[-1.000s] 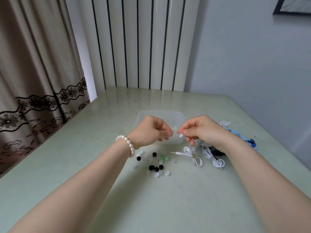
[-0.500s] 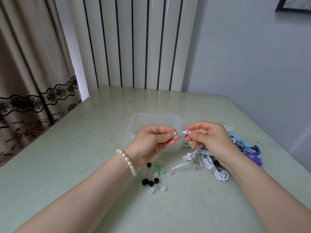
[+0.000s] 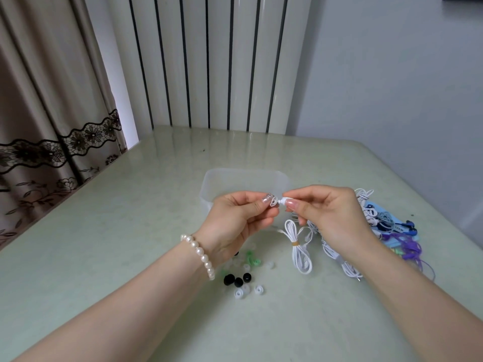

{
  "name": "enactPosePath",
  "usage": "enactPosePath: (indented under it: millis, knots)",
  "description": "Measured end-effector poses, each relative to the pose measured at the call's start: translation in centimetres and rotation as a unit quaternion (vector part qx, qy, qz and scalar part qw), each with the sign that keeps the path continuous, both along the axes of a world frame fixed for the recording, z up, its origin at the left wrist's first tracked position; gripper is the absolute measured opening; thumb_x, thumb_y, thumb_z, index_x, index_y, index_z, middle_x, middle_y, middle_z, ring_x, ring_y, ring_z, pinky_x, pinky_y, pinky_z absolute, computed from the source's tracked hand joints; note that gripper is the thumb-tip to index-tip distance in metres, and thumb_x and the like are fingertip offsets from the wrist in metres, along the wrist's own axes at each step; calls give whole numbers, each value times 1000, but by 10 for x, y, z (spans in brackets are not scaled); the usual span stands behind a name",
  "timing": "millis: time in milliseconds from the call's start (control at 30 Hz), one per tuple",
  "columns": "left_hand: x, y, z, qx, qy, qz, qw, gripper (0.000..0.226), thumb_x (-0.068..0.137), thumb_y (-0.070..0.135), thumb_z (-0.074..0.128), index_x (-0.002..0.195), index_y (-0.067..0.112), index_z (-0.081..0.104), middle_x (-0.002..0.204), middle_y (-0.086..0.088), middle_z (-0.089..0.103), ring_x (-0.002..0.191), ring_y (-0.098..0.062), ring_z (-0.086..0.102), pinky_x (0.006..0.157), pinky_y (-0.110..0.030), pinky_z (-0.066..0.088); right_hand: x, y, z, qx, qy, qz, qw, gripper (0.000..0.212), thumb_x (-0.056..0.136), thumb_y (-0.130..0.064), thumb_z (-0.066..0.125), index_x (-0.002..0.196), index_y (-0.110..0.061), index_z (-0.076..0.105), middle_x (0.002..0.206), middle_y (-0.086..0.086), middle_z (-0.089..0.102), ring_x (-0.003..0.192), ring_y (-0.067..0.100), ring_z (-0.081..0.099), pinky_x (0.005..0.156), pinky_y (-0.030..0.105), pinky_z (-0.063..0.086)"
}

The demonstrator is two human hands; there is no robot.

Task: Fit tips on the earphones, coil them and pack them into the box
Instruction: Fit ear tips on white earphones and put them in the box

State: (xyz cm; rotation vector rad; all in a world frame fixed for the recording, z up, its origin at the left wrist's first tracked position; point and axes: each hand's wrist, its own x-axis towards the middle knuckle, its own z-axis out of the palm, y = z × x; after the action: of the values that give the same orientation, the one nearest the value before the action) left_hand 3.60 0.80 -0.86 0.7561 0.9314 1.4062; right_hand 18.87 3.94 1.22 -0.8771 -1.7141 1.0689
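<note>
left hand [image 3: 235,218] pinched clear tip [image 3: 273,201] just in front of box [image 3: 209,194] | right hand [image 3: 329,212] pinched white earbud [image 3: 283,201], nozzle meeting tip | tip likely soft, light, slippery: hold by skirt | spare tips [image 3: 241,279] nearer than box

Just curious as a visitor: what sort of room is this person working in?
Probably a room in a home, not a workshop: a lace-trimmed curtain hangs on the left, a white ribbed radiator stands against the wall, and the work lies on a plain pale green table.
</note>
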Motion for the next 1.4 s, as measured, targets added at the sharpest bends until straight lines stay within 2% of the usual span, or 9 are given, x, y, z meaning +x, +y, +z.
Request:
enactPosePath:
  millis: [233, 333, 400, 567, 833, 1033, 1167, 1267, 1400]
  knots:
    - [4, -3, -1, -2, -10, -2, 1000, 9, 84, -3, 55, 83, -3, 64, 64, -6, 68, 58, -8, 65, 60, -17, 55, -1, -1, -3, 10, -24, -25, 999, 16, 75, 0, 69, 77, -15, 72, 56, -7, 66, 46, 1, 50, 52, 14, 45]
    - [4, -3, -1, -9, -31, -10, 999, 12, 83, -3, 54, 87, -6, 65, 68, -7, 69, 61, -9, 66, 63, -18, 56, -1, 0, -6, 23, -43, -40, 998, 20, 76, -5, 71, 74, -25, 71, 68, 12, 70, 57, 13, 55, 61, 29, 49]
    - [4, -4, -2, -12, -44, -22, 999, 14, 84, -2, 54, 91, -7, 65, 72, -8, 70, 64, -10, 67, 66, -19, 56, 0, -1, -7, 30, -49, -43, 997, 18, 76, -7, 71, 74, -25, 72, 69, 12, 70, 56, 15, 57, 63, 34, 50]
    - [6, -5, -3, -13, -66, -38, 997, 19, 85, -3, 52, 99, -10, 63, 83, -11, 71, 72, -12, 68, 72, -21, 57, -1, -3, -6, 19, -46, -51, 997, 12, 79, -4, 68, 75, -16, 71, 49, -12, 63, 45, 6, 55, 52, 15, 43]
    - [13, -8, 0, -17, -107, -49, 993, 20, 85, -4, 49, 98, -10, 64, 89, -14, 70, 79, -15, 69, 79, -24, 56, -3, -7, -8, 22, -12, -100, 995, 18, 78, -5, 68, 71, -21, 69, 58, 6, 67, 45, 11, 57, 53, 27, 48]
    - [19, -12, 5, -18, -140, -58, 988, 21, 89, -1, 46, 95, -7, 66, 91, -14, 70, 83, -17, 68, 80, -28, 56, -3, -9, -9, 80, -15, -117, 990, 24, 77, -2, 68, 72, -26, 68, 76, -3, 68, 52, 5, 60, 56, 15, 49]
    - [17, -11, 6, -34, -152, -63, 986, 24, 92, 2, 42, 94, -5, 65, 86, -13, 70, 75, -15, 69, 74, -27, 57, -1, -4, -8, 21, 39, -94, 995, 17, 75, 0, 70, 75, -17, 72, 75, 0, 72, 58, 17, 63, 61, 24, 53]
    - [15, -10, 3, -33, -117, -66, 990, 23, 93, 5, 44, 100, -3, 65, 86, -10, 69, 75, -14, 68, 74, -26, 55, 0, -1, -7, -29, 62, -77, 995, 11, 77, 2, 67, 80, -6, 72, 70, 7, 71, 54, 16, 59, 59, 23, 51]
    - [13, -8, -1, -9, -25, -46, 999, 22, 91, 7, 49, 108, 2, 62, 86, -5, 66, 74, -11, 63, 69, -22, 53, 1, 2, -4, -87, 88, -64, 990, 14, 79, 2, 63, 76, -10, 70, 60, 0, 68, 48, 10, 56, 51, 16, 45]
